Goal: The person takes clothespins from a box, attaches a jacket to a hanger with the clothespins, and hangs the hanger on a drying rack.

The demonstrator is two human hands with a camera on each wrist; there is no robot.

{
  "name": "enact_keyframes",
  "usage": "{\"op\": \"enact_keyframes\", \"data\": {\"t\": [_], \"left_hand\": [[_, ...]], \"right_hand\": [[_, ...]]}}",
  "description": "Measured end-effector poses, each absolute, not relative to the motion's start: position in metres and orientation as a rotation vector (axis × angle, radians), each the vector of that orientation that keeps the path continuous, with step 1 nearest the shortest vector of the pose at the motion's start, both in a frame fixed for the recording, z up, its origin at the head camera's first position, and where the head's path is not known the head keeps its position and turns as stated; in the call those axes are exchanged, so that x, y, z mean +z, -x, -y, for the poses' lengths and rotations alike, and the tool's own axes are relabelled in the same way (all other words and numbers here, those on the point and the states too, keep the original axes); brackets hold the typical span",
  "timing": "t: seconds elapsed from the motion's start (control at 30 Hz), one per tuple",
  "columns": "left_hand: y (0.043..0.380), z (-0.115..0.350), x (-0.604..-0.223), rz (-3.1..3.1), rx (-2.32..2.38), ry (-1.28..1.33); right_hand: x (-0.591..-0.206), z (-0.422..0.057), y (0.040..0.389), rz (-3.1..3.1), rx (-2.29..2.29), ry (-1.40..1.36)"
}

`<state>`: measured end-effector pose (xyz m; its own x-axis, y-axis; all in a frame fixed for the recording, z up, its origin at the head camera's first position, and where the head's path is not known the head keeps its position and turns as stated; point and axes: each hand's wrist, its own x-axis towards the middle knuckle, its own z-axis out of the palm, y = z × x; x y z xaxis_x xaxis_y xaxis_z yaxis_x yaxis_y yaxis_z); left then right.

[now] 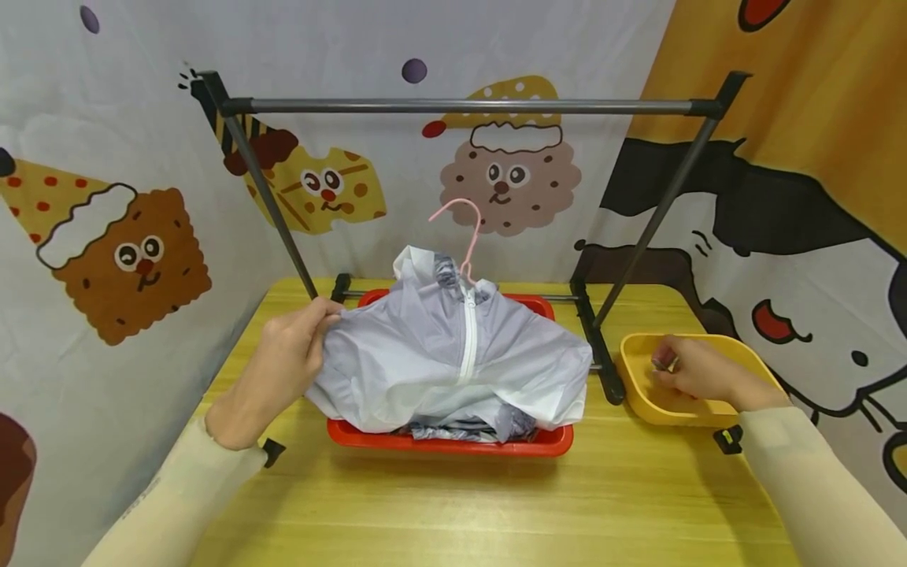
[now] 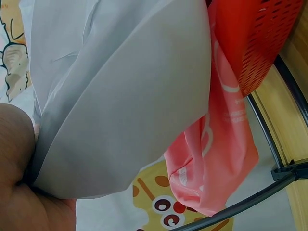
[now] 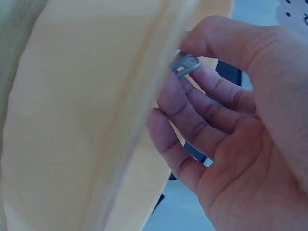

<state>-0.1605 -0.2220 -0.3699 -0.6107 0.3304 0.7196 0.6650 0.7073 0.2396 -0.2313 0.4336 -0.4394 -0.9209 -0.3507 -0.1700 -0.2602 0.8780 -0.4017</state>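
Note:
A light grey and white zip jacket (image 1: 397,346) lies over a red basket (image 1: 453,447), and a pink hanger (image 1: 476,228) rises from its collar. My left hand (image 1: 286,358) pinches the jacket's shoulder or sleeve on the left side; the left wrist view shows the fabric (image 2: 130,110) hanging from it. Over at the right, my right hand (image 1: 697,372) is inside a yellow tray (image 1: 641,403). Between its thumb and fingers it holds a small silver metal clip (image 3: 185,66), partly hidden behind the tray's wall in the right wrist view.
A dark metal clothes rack (image 1: 460,106) stands behind and around the basket, its feet on the wooden table (image 1: 453,512). Pink cloth (image 2: 226,144) hangs beside the basket in the left wrist view. A cartoon-printed curtain (image 1: 283,47) closes off the back.

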Motion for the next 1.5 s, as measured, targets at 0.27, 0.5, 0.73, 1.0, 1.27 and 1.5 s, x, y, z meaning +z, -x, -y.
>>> {"op": "enact_keyframes", "data": {"t": [0.27, 0.5, 0.73, 1.0, 1.27, 1.5], "left_hand": [[0.162, 0.221, -0.371, 2.229, -0.667, 0.762], [0.162, 0.222, -0.370, 2.233, -0.668, 0.745], [0.163, 0.222, -0.369, 2.233, -0.670, 0.731], [0.163, 0.222, -0.368, 2.220, -0.665, 0.739], [0.163, 0.221, -0.370, 2.223, -0.657, 0.743], [0.165, 0.220, -0.372, 2.227, -0.653, 0.746]], "right_hand": [[-0.417, -0.421, 0.213, -2.843, -0.641, 0.393], [-0.398, -0.395, 0.205, -2.956, -0.596, 0.494], [-0.377, -0.367, 0.196, -3.035, -0.624, 0.586], [-0.352, -0.334, 0.186, -3.161, -0.578, 0.796], [-0.340, -0.315, 0.184, -3.196, -0.652, 0.981], [-0.335, -0.307, 0.184, -3.221, -0.677, 1.095]]}}
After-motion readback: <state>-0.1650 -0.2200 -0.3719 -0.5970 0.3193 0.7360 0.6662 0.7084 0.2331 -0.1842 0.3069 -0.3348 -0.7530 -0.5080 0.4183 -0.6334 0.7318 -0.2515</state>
